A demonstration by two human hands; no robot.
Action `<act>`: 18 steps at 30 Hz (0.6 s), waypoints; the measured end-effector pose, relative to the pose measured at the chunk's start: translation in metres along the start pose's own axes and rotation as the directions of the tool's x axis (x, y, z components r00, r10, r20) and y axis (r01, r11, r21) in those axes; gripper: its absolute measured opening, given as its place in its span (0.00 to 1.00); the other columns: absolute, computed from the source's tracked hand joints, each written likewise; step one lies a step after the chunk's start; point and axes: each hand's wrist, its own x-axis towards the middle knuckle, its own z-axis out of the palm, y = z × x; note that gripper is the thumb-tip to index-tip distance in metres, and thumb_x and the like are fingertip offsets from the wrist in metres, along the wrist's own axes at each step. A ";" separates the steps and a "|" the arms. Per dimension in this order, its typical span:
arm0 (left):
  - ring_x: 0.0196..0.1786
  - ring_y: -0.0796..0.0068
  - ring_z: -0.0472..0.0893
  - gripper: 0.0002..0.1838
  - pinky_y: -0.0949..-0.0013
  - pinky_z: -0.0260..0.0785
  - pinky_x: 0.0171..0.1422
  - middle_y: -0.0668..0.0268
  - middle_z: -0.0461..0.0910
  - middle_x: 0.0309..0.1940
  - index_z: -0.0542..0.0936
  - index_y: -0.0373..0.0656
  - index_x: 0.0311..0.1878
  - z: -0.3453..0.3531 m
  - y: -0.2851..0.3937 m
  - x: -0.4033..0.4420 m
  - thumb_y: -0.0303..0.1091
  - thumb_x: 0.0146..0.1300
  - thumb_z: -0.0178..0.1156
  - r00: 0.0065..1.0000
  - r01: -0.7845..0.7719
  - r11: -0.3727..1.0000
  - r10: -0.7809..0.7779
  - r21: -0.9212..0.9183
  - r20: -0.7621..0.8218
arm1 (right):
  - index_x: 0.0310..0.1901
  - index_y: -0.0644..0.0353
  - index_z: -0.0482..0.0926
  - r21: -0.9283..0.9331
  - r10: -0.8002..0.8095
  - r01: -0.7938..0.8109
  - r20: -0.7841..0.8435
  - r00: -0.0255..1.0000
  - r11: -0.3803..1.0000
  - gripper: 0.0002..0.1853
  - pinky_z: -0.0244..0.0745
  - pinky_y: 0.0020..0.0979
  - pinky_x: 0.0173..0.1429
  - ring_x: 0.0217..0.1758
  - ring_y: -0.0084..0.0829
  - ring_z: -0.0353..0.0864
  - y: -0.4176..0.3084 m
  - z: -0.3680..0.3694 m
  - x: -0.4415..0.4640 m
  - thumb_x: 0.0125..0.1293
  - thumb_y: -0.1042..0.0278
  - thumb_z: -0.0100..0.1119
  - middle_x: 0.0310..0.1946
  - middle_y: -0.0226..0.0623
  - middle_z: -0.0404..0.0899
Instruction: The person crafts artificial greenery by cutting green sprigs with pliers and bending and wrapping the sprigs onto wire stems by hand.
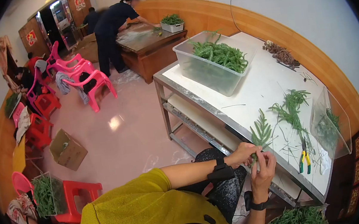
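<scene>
A green fern-like sprig (pixel 261 130) stands up from my hands, just off the near edge of the white-topped table (pixel 255 91). My left hand (pixel 242 153) pinches its lower end. Close against it, my right hand (pixel 263 168) has its fingers bent around the base of the greenery, where the fingertips of both hands meet. What exactly lies between the fingers is partly hidden. To the right on the table are pliers (pixel 305 160) with yellow and green handles, among loose thin stems. Behind them lies a pile of green sprigs (pixel 292 107).
A clear plastic bin (pixel 204 73) of sprigs stands at the table's far end; another clear bin (pixel 341 126) sits at right. Brown clusters (pixel 281 53) lie by the wall. More greenery (pixel 296 220) is below right. Co-workers, one bending over a brown table (pixel 147 50), pink chairs (pixel 94 82) and a cardboard box (pixel 68 151) are leftward.
</scene>
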 end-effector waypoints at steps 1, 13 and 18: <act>0.18 0.87 0.72 0.17 0.81 0.61 0.18 0.74 0.75 0.19 0.80 0.42 0.29 0.001 -0.002 0.001 0.46 0.67 0.60 1.000 0.006 0.999 -0.006 -0.032 0.002 | 0.53 0.60 0.77 -0.078 -0.049 0.048 -0.009 0.999 0.996 0.23 0.68 0.45 0.54 0.50 0.47 0.73 -0.006 -0.001 0.000 0.52 0.81 0.61 0.47 0.46 0.71; 0.33 0.80 0.78 0.14 0.78 0.71 0.37 0.67 0.80 0.35 0.78 0.40 0.43 0.012 0.006 -0.001 0.42 0.67 0.60 0.999 -0.020 0.946 0.028 -0.324 0.018 | 0.44 0.63 0.81 -0.162 -0.118 0.100 -0.108 0.987 0.982 0.14 0.73 0.45 0.51 0.48 0.48 0.77 -0.017 -0.023 -0.012 0.54 0.84 0.59 0.44 0.45 0.76; 0.38 0.79 0.81 0.16 0.78 0.74 0.38 0.64 0.82 0.38 0.77 0.36 0.50 -0.009 0.018 0.000 0.37 0.65 0.62 0.998 -0.048 0.974 0.058 -0.221 0.038 | 0.44 0.62 0.81 -0.095 -0.100 0.094 -0.059 0.993 0.991 0.15 0.75 0.44 0.49 0.47 0.49 0.78 -0.023 -0.029 -0.028 0.53 0.85 0.60 0.44 0.46 0.76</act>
